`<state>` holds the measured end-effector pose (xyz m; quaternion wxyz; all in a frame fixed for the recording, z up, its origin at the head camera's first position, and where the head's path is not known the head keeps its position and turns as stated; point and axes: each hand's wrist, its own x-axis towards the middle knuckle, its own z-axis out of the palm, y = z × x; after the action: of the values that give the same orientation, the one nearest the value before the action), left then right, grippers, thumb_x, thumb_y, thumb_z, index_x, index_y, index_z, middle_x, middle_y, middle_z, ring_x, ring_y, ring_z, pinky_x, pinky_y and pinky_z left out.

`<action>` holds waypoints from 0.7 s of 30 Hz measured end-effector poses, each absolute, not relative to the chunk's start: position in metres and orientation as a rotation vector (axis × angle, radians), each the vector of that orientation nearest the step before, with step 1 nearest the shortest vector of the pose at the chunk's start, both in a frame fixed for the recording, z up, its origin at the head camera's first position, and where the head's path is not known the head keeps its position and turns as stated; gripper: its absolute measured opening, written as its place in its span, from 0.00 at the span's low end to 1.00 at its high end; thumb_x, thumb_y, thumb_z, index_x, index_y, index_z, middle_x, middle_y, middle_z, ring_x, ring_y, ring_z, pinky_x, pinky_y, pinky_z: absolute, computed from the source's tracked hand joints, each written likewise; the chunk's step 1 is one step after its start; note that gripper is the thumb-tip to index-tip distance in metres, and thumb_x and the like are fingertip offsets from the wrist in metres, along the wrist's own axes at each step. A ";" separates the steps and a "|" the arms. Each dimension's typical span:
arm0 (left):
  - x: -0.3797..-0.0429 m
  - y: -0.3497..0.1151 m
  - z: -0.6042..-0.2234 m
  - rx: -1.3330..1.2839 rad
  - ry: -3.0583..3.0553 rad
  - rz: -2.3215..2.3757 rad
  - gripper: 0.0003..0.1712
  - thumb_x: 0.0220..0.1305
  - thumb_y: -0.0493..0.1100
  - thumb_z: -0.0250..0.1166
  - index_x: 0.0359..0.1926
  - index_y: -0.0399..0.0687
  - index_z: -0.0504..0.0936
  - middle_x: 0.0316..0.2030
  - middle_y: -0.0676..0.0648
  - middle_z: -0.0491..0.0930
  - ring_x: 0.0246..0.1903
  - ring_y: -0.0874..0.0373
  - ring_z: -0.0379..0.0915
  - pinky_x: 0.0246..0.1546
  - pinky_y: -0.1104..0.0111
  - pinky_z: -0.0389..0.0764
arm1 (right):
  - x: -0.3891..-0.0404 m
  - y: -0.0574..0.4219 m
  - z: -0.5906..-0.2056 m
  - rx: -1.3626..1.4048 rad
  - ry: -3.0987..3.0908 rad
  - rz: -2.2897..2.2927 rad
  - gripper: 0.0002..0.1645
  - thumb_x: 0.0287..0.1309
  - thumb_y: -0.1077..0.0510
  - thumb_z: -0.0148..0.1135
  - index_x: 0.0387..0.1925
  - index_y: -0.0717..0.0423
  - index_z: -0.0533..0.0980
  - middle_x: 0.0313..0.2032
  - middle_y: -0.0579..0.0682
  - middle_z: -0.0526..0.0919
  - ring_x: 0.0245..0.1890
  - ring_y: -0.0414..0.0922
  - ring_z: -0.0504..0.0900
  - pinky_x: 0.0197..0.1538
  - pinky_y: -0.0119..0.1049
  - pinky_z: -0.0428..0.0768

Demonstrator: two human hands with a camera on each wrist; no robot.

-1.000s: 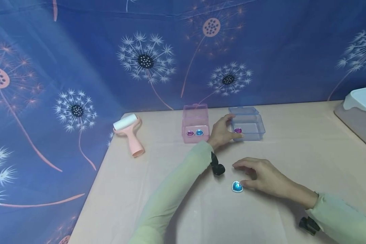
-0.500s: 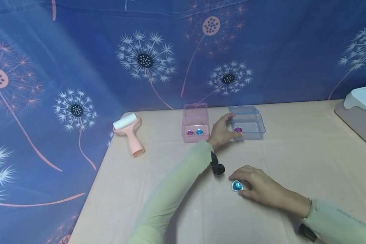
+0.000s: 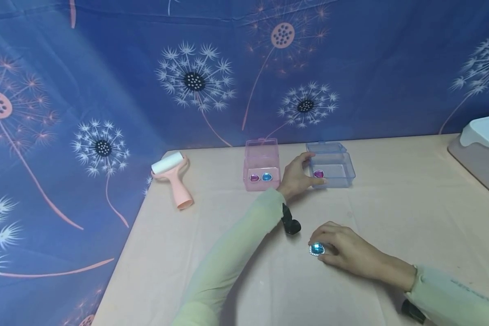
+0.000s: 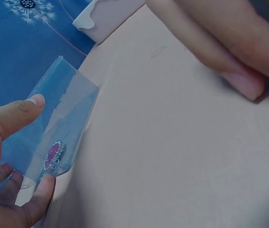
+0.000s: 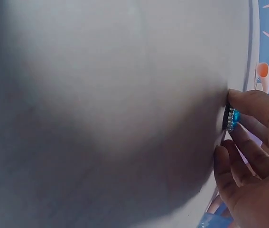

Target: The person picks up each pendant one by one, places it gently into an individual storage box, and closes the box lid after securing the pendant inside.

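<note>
A blue dandelion-print cloth (image 3: 126,86) hangs past the left edge of the cloth-covered table (image 3: 395,194) and along behind its back edge. Just in from the back left corner lies a paint-roller-shaped tool (image 3: 174,179), its white roll (image 3: 167,163) angled toward the back edge and its pink handle toward the front. Farther right, close to the back edge, sits a pink box (image 3: 261,161) with its lid tipped back, a magenta stone (image 3: 254,178) and a blue stone (image 3: 266,177) side by side in its front part. A pale green sleeve (image 3: 236,253) reaches in from the front edge to the left hand (image 3: 296,177), whose thumb and fingers spread in a wide curve and grip the left end of a blue box (image 3: 337,171), also near the back edge with its lid tipped back. A magenta gem (image 3: 318,174) lies inside, by that box's front left corner. Nearer the front edge, the right hand (image 3: 352,251) holds a bead-rimmed blue gem (image 3: 317,248) in a narrow pinch between thumb and fingertips; whether it touches the table I cannot tell. At the back right, by the right edge, stands a white-topped container (image 3: 482,145), partly cut off.
</note>
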<state>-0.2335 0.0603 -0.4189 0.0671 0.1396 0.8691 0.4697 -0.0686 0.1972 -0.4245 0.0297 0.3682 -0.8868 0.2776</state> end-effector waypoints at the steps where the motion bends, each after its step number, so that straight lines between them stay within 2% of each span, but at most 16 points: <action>1: -0.233 0.060 -0.419 0.421 2.617 1.418 0.47 0.43 0.44 0.81 0.66 0.54 0.69 0.63 0.48 0.74 0.63 0.58 0.70 0.64 0.72 0.70 | -0.069 0.198 -0.423 1.127 -2.737 0.850 0.15 0.44 0.61 0.74 0.36 0.43 0.82 0.40 0.32 0.80 0.43 0.33 0.77 0.46 0.32 0.80; 4: -0.233 0.061 -0.420 0.425 2.607 1.426 0.47 0.43 0.44 0.80 0.66 0.54 0.69 0.63 0.48 0.75 0.62 0.58 0.71 0.63 0.72 0.70 | -0.072 0.199 -0.415 1.115 -2.738 0.833 0.15 0.46 0.60 0.74 0.37 0.43 0.82 0.40 0.34 0.81 0.43 0.35 0.79 0.46 0.35 0.82; 10: -0.234 0.060 -0.421 0.415 2.627 1.420 0.47 0.42 0.45 0.81 0.65 0.55 0.69 0.62 0.49 0.75 0.62 0.59 0.71 0.63 0.73 0.70 | -0.093 0.207 -0.387 1.064 -2.659 0.774 0.18 0.41 0.63 0.76 0.37 0.45 0.82 0.40 0.38 0.83 0.42 0.39 0.83 0.44 0.40 0.84; 15: -0.234 0.060 -0.419 0.421 2.645 1.393 0.47 0.43 0.47 0.80 0.66 0.56 0.69 0.63 0.50 0.75 0.63 0.59 0.70 0.64 0.72 0.69 | -0.113 0.218 -0.363 1.001 -2.551 0.748 0.21 0.37 0.66 0.77 0.39 0.52 0.83 0.40 0.45 0.86 0.35 0.42 0.85 0.36 0.36 0.85; 21: -0.233 0.059 -0.419 0.430 2.625 1.392 0.47 0.44 0.47 0.80 0.66 0.57 0.68 0.64 0.51 0.72 0.64 0.60 0.69 0.65 0.71 0.69 | -0.137 0.229 -0.341 0.848 -2.518 0.702 0.23 0.37 0.67 0.76 0.41 0.53 0.83 0.39 0.47 0.87 0.28 0.40 0.81 0.31 0.26 0.76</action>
<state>-0.2331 0.0590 -0.4189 0.0697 0.1429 0.8722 0.4626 -0.1371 0.2287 -0.3405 0.1953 0.3025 -0.8987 0.2506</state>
